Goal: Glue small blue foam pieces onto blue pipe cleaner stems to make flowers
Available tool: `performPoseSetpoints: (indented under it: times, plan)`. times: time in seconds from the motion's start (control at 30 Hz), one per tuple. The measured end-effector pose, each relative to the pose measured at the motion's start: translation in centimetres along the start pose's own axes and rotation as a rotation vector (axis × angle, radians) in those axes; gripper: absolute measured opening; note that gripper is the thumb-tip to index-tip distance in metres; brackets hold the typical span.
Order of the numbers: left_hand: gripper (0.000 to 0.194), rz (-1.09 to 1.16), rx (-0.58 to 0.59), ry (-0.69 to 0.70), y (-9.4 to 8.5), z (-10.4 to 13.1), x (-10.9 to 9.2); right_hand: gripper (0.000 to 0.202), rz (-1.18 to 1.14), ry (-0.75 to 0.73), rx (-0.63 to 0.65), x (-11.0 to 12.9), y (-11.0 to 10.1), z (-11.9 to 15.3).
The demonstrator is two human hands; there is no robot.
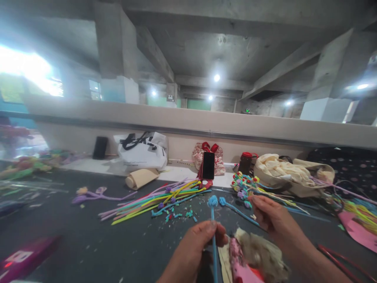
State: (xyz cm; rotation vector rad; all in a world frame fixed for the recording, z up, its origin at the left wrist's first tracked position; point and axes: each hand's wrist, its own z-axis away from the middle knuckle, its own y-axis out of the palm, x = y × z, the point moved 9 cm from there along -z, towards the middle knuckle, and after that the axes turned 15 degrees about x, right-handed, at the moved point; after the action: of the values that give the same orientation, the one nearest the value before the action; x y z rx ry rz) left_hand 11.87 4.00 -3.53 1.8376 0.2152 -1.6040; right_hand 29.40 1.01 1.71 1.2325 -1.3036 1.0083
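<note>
My left hand [196, 245] pinches an upright blue pipe cleaner [215, 257] between thumb and fingers. Its top ends in a fluffy blue knot [212, 201]. To the right, my right hand [272, 218] is raised with thumb and fingertips together; whatever they may hold is too small to make out. Between the hands, a second blue pipe cleaner [240, 212] with a curled head lies on the dark table. Just past my right fingertips is a bunch of colourful pipe-cleaner flowers [243, 184]. Below the hands lies a bundle of beige and pink cloth [256, 255], partly hidden.
Loose coloured pipe cleaners [147, 204] and small clippings [178, 214] lie left of centre. A phone [208, 166] stands at the back, near a white bag [143, 151] and a beige cloth bag [282, 173]. A purple object [29, 255] sits front left, red-handled scissors [338, 255] front right.
</note>
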Motion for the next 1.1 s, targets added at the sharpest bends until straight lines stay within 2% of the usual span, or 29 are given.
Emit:
performPoseSetpoints:
  times: [0.07,0.17,0.2,0.27,0.33,0.4,0.5,0.57,0.7,0.9,1.0,1.1]
  plan:
    - [0.032,-0.023,-0.047,-0.004,-0.3,0.7,-1.0,0.022,0.037,0.009,0.062,0.2,1.1,0.6]
    - [0.027,-0.066,-0.104,0.032,-0.7,1.8,-3.3,0.035,0.239,0.068,0.31,-0.1,5.8,1.6]
    - [0.026,-0.065,-0.131,0.043,-1.0,2.1,-3.9,0.032,0.34,0.097,0.401,-0.4,7.6,1.9]
    - [0.024,-0.071,-0.152,0.062,-1.4,2.4,-4.9,0.006,0.497,0.037,0.484,0.1,10.2,2.1]
    - [0.024,-0.108,-0.169,0.091,-1.8,2.5,-5.5,0.013,0.466,0.03,0.518,0.0,11.9,1.7]
    - [0.027,-0.128,-0.167,0.102,-1.9,2.4,-5.7,0.015,0.309,0.103,0.582,-1.1,13.4,1.2]
    - [0.034,-0.115,-0.103,0.082,-1.5,2.1,-5.3,0.026,0.155,0.143,0.666,-2.1,15.3,0.4]
    - [0.037,-0.093,-0.074,0.095,-1.3,1.9,-5.3,0.027,0.134,0.099,0.658,-1.9,15.8,-0.1]
    - [0.034,-0.026,-0.119,0.197,-1.6,2.2,-6.2,0.025,0.14,0.085,0.625,-1.4,16.0,-0.6]
    - [0.023,-0.003,-0.156,0.186,-2.1,2.8,-6.6,0.027,0.203,0.141,0.685,-1.2,16.7,-0.1]
    - [0.018,-0.029,-0.23,0.214,-3.4,3.8,-7.6,0.024,0.32,0.107,0.631,-0.6,15.2,-0.7]
    - [0.02,-0.024,-0.248,0.121,-4.6,4.3,-7.0,0.02,0.5,0.115,0.521,-1.1,12.3,-1.6]
